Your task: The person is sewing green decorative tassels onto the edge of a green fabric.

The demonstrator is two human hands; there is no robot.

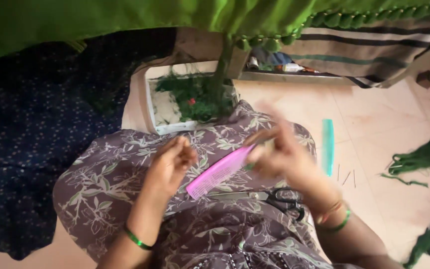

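Right now, grip: my right hand (280, 155) is pinched on the upper end of the pink comb (219, 172); the hand is blurred, so the exact finger placement is unclear.
Left hand: my left hand (171, 164) has its fingertips bunched together just off the comb's teeth; whether they hold anything, I cannot tell.
Hand pose: both wrists rise from 6 o'clock, and the hands meet above my lap.
Comb axis: long axis slants from 8 o'clock to 2 o'clock, low end toward my lap.
Lap: scissors (269, 198) lie on the floral dress (110, 174) just below the comb.
Floor: a teal comb (328, 146) lies at 3 o'clock, with green yarn (424, 158) farther out.
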